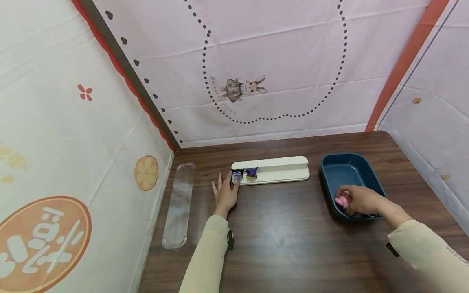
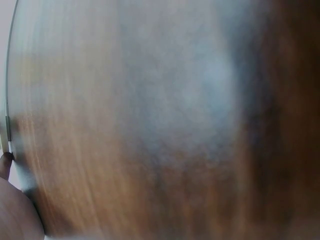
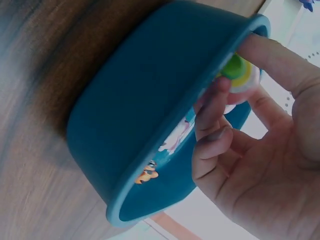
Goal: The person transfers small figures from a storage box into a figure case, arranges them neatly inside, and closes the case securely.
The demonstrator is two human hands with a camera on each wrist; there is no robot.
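Note:
My right hand [image 1: 360,199] pinches a small pink figurine [image 1: 343,200] at the near left rim of a dark blue bin [image 1: 349,156]. In the right wrist view this figurine [image 3: 245,77] shows green and yellow parts. An orange figurine [image 3: 146,173] and a whitish one lie inside the bin. At the left end of a cream two-step display stand [image 1: 282,176], my left hand [image 1: 226,198] has its fingers spread, thumb and index touching that end. Two dark purple figurines [image 1: 237,174] [image 1: 251,173] stand there side by side. The left wrist view is mostly blurred tabletop.
A long clear plastic cover [image 1: 179,205] lies on the brown wooden table [image 1: 275,240] at the left, beside the hanging cloth [image 1: 121,179]. More printed cloth rises behind the table and along its right side.

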